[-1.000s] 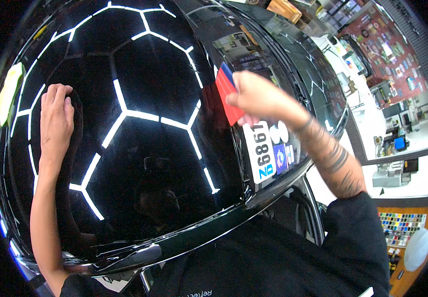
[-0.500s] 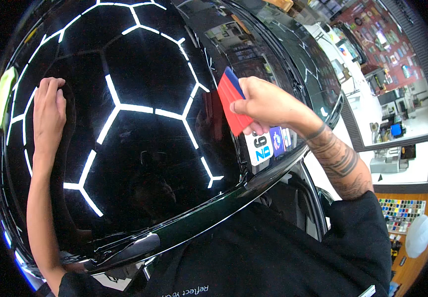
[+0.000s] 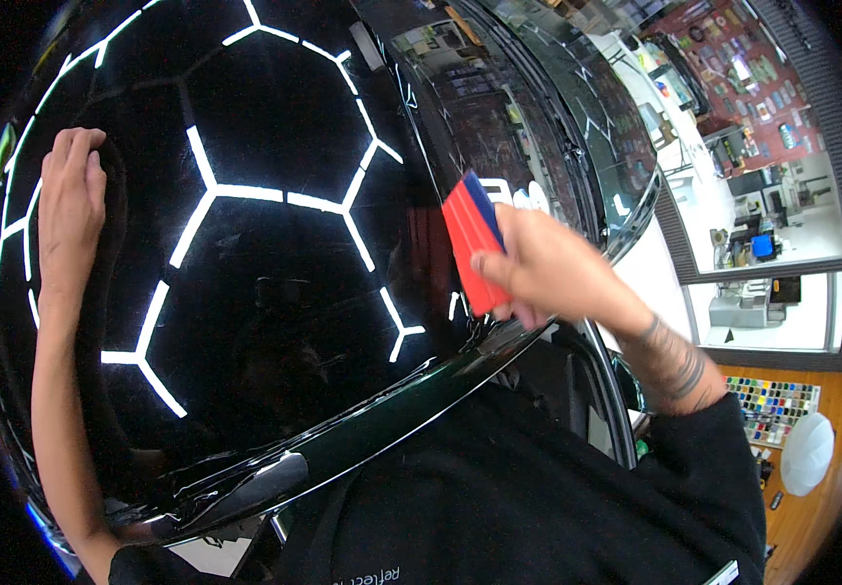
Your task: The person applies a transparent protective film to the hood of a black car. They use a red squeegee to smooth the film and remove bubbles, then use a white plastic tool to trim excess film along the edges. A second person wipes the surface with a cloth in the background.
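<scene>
My right hand (image 3: 553, 263) grips a red squeegee (image 3: 472, 255) with a dark blue edge strip. The squeegee is over the border between the glossy black car panel (image 3: 275, 283) and the dark window glass (image 3: 440, 73); whether it touches cannot be told. On the far left of the panel lies my left hand (image 3: 72, 190), fingers stretched out together with the tips slightly bent, nothing visible in it. Bright hexagonal light lines reflect across the panel. Wrinkled, shiny material (image 3: 246, 483) runs along the panel's near edge.
The car's side edge (image 3: 392, 429) curves close to my body. Beyond the glass, at right, are a white worktable (image 3: 635, 88), a wall of many small items (image 3: 743, 78), a board of colour samples (image 3: 772, 405) and a white rounded object (image 3: 807, 453).
My right hand has moved the squeegee nearer to me and a little right, now covering the plate-like stickers seen before. My left hand stays on the panel, while the whole view has shifted slightly.
</scene>
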Demonstrator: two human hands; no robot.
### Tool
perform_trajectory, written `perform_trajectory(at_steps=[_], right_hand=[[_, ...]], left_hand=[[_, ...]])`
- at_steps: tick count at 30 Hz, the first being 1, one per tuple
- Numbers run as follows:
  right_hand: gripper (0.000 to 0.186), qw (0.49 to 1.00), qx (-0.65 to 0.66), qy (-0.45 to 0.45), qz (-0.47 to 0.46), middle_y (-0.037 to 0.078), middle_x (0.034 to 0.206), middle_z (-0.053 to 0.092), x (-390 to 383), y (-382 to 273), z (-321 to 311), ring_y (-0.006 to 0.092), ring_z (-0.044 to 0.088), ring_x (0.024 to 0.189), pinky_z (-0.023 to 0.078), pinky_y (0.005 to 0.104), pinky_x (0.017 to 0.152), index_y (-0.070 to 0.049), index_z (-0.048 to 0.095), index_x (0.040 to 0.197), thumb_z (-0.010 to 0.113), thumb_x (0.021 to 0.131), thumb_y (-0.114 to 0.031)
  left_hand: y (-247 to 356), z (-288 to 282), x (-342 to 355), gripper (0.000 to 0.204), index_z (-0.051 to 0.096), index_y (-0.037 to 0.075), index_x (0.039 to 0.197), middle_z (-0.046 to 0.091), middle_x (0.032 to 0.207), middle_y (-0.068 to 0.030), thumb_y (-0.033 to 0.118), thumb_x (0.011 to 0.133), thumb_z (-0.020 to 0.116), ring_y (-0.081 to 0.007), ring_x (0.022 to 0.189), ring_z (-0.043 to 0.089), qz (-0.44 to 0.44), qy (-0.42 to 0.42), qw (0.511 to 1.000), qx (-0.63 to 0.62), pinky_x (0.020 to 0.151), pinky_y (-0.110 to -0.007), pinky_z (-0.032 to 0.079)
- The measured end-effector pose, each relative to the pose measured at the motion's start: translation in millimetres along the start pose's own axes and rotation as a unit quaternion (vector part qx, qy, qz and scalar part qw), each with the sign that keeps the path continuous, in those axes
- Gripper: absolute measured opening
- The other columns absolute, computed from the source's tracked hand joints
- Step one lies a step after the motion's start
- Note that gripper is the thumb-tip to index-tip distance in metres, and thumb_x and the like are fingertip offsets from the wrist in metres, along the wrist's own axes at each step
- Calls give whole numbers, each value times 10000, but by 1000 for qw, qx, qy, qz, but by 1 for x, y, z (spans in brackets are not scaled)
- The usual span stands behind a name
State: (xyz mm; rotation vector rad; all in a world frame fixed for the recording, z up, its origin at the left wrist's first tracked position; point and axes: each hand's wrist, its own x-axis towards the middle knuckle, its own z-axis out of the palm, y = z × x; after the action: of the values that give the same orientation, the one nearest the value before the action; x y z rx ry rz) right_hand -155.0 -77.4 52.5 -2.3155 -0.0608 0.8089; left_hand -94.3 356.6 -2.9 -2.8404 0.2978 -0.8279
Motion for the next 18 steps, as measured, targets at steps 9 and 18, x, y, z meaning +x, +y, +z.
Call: perform_trajectory(at_steps=[9, 18], right_hand=[[246, 998, 11, 19, 66, 279, 653, 585, -17, 1, 14, 439, 601, 639, 501, 500, 619, 90, 457, 911, 589, 881, -116], [266, 993, -12, 120, -5, 281, 677, 579, -33, 33, 43, 428, 582, 648, 465, 500, 628, 91, 472, 949, 587, 895, -143]], left_hand=[[-6, 4, 3, 203, 569, 34, 1118, 561, 1092, -113, 93, 967, 447, -273, 1007, 572, 8, 8, 1000, -7, 897, -379, 456], [-6, 5, 5, 219, 572, 39, 1135, 568, 1102, -113, 102, 975, 436, -270, 1013, 576, 17, 6, 1000, -16, 897, -376, 461]])
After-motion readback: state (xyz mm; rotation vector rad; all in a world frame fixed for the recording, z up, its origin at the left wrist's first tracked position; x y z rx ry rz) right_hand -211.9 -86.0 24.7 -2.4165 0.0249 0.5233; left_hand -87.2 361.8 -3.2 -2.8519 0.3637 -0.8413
